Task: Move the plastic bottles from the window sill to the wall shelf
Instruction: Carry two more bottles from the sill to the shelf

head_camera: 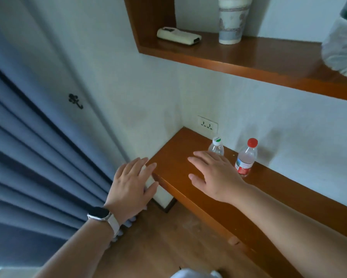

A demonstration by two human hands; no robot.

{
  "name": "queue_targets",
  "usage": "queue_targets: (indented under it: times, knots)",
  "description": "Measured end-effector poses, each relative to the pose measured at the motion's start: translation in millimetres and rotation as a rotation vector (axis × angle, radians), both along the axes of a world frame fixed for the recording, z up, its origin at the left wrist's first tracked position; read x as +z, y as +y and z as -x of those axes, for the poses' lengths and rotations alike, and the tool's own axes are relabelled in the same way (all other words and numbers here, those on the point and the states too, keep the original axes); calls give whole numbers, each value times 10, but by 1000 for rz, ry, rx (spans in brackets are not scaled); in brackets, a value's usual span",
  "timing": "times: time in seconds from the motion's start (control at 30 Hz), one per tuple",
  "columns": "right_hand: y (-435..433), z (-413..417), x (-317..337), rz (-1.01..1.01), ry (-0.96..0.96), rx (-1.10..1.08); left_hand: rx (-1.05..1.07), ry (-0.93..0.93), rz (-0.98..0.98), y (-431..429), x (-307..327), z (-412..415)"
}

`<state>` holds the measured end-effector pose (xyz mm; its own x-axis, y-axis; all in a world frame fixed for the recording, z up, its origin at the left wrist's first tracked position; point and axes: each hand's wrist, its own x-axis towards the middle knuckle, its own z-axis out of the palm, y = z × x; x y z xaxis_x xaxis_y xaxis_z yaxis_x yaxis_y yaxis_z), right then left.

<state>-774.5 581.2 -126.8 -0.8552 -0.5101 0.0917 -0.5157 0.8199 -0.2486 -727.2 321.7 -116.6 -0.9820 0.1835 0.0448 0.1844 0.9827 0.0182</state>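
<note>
Nothing had been moved: both hands, left hand and right hand, were spread empty. The green-capped bottle just beyond the right fingertips and the red-capped bottle beside them were left for the wall shelf.

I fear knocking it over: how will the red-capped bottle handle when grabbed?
The red-capped bottle looks nearly empty, so probably light. Tall and narrow, it may tip at a nudge. Its thin clear plastic likely dents under a squeeze. The right hand hovers open beside it.
</note>
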Motion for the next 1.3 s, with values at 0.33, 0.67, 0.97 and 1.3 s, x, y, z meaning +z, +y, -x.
queue_targets:
  times: [0.33, 0.67, 0.97, 1.3]
  knots:
    - [-1848, -280, 397, -46, 155, 298, 238, 202, -44, -1735, 71, -898]
    - [-3786, -925, 436, 38, 254, 574, 421, 330, -38, -3350, 26, -2041]
    - [-5121, -1577, 398, 133, 311, 799, 723, 322, 19, -4225, 95, -3218]
    - [-5997, -1951, 368, 184, 357, 1046, 983, 381, 24, -4588, 44, -3976]
